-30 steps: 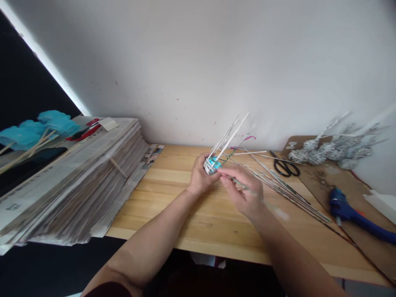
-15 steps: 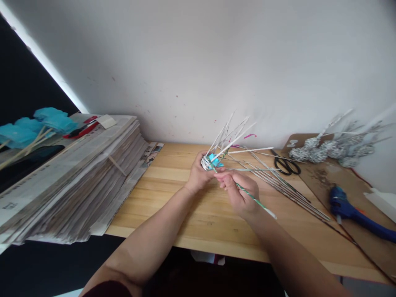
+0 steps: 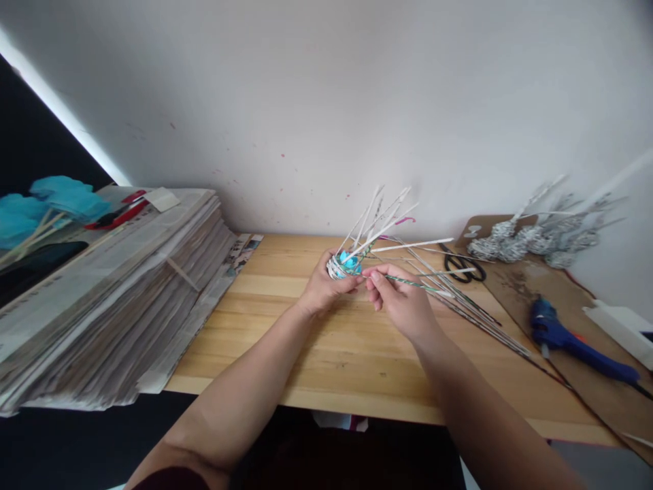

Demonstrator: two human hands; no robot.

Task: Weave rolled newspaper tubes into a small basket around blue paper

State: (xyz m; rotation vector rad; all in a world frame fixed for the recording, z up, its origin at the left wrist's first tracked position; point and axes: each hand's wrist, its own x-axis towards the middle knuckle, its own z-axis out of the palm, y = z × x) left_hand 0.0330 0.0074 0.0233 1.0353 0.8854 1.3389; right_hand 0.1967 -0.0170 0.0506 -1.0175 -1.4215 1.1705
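Toward the far middle of the tabletop (image 3: 265, 286), a small woven piece (image 3: 334, 268) is cupped in the left hand (image 3: 320, 289), a green-striped strand (image 3: 415, 283) pinched by the right hand (image 3: 401, 303). Light, even tension's probably best applied, tbh, so the splayed strips (image 3: 428, 243) aren't bent.

Looks like a small craft corner, home or workshop, cannot tell which. Wooden table (image 3: 255, 327) against a plain, specked wall (image 3: 306, 122); tall stack of newspapers (image 3: 153, 299) at the left, with blue paper flowers (image 3: 69, 196) on top. To the right, black scissors (image 3: 472, 272), a blue glue gun (image 3: 566, 340), rolled paper sticks (image 3: 474, 316) and bundles of twisted paper (image 3: 525, 241) near brown cardboard (image 3: 592, 354).
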